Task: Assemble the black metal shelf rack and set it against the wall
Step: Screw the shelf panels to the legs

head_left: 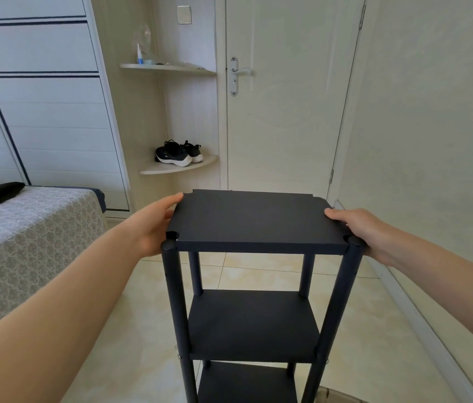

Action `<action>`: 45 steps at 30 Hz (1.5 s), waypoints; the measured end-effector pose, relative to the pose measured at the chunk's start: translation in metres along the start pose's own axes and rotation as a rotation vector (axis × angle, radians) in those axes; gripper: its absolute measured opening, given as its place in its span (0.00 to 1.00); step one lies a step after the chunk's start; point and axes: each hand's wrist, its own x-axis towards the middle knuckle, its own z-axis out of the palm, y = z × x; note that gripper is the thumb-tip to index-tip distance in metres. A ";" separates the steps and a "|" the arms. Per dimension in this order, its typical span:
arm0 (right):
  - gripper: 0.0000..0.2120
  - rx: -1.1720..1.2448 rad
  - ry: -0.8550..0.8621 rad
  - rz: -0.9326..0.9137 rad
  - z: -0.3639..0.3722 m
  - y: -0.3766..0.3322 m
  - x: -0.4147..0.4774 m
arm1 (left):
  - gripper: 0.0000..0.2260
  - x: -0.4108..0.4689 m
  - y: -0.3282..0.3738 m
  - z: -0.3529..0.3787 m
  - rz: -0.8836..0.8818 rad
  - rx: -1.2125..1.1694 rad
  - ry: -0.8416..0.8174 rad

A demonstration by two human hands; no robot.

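Setting: home, a bedroom.
Bed (26,228): patterned grey cover, at left.
Wardrobe (43,112): white panelled fronts behind the bed.
Corner shelves (177,167): black sneakers (175,154) on the lower, small bottle (140,55) on the upper.
Door (281,117): cream, lever handle (241,71), closed.
Floor (142,330): pale glossy tiles.

Bare arms, bare hands
The left hand (153,225) and right hand (363,231) are uncovered; both forearms are bare as far as the view reaches.

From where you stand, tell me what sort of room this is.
Probably a bedroom: a bed with a patterned cover, a white wardrobe behind it, shoes on a corner shelf.
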 end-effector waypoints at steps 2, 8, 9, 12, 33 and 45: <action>0.11 0.019 0.010 -0.003 0.000 0.003 0.001 | 0.16 0.005 0.003 0.005 0.006 -0.013 0.032; 0.12 0.066 0.017 -0.018 -0.002 0.006 0.007 | 0.11 0.017 0.007 0.015 0.026 -0.036 0.088; 0.13 0.065 0.017 -0.022 -0.002 0.005 0.008 | 0.11 0.019 0.007 0.015 0.028 -0.032 0.099; 0.13 0.066 0.020 -0.022 -0.002 0.006 0.010 | 0.11 0.021 0.005 0.015 0.027 -0.005 0.132; 0.11 0.150 -0.014 0.004 -0.006 -0.013 0.009 | 0.07 0.009 0.018 0.015 0.011 0.002 0.100; 0.10 0.158 -0.028 0.047 -0.006 -0.004 0.005 | 0.07 0.007 0.016 0.019 -0.036 0.058 0.096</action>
